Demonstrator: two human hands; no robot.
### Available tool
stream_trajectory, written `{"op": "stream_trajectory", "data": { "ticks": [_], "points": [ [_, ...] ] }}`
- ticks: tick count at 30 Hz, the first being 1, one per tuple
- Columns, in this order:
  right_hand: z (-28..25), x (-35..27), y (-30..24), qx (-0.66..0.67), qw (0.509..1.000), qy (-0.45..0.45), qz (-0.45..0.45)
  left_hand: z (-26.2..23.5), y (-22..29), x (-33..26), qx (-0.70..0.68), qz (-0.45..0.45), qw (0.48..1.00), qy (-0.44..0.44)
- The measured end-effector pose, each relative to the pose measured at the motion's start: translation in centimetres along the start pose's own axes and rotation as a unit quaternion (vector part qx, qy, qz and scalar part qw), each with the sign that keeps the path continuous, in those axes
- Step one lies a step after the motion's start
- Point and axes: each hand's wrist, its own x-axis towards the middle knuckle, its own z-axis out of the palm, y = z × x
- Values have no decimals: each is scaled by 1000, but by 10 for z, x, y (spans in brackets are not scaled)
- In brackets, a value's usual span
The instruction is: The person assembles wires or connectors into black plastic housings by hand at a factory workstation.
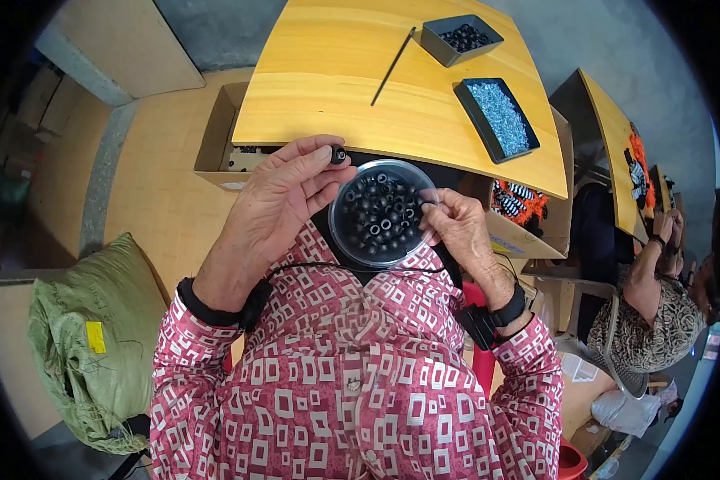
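Observation:
Between thumb and fingertips my left hand (284,188) pinches a small black cap (338,154), held just above the left rim of a clear round tub. My right hand (462,228) grips the right edge of that clear plastic tub (338,237), which sits close against my body below the table edge. Inside lie many small black caps (384,212), some with their ring-shaped open ends turned up, others showing rounded ends.
The yellow table (320,72) holds a thin black rod (394,66), a grey tray of black parts (456,52) and a black tray of clear bits (496,120). Cardboard boxes (216,136) stand beneath. A green sack (96,344) is at left; another person (652,312) sits at right.

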Motion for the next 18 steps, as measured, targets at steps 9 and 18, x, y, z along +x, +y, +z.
{"op": "stream_trajectory", "data": {
  "ticks": [9,18],
  "points": [
    [-2,1,7,20,999,15,-31,5,5,-7,-10,7,1000,-11],
    [0,-9,1,31,997,49,-41,4,5,-11,-16,0,999,-28]
  ]
}}
